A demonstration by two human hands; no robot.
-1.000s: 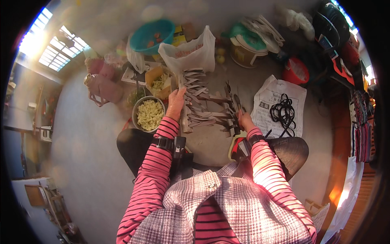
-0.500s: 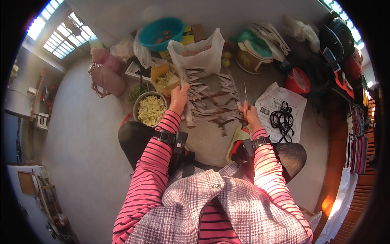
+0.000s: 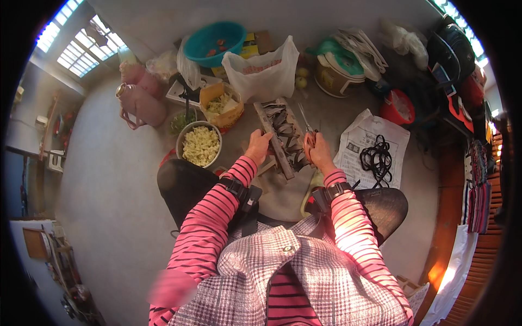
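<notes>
My left hand (image 3: 258, 147) is closed on the left border of a brown-grey piece of material with slit strips (image 3: 285, 126). Two long, stiff-looking borders run along its sides, with loose, bunched strips between them; I cannot make out what it is made of. Scissors with orange handles (image 3: 309, 142) are gripped in my right hand (image 3: 320, 150), beside the right border. Their blades point away from me. Whether the right fingers also touch the material is hidden. Some pale strips (image 3: 266, 173) lie on the floor below my left hand.
On the left stand a bowl of chopped pale vegetable (image 3: 201, 145), a yellow box (image 3: 231, 116) and pink jugs (image 3: 142, 106). A white plastic bag (image 3: 261, 73) and teal basin (image 3: 216, 41) are behind. Black cord (image 3: 376, 160) lies on a printed sheet (image 3: 348, 144) at right.
The slit piece, spread wide before, is now drawn together, its borders closer and tilted. My left hand has moved right, and my right hand left with the scissors.
</notes>
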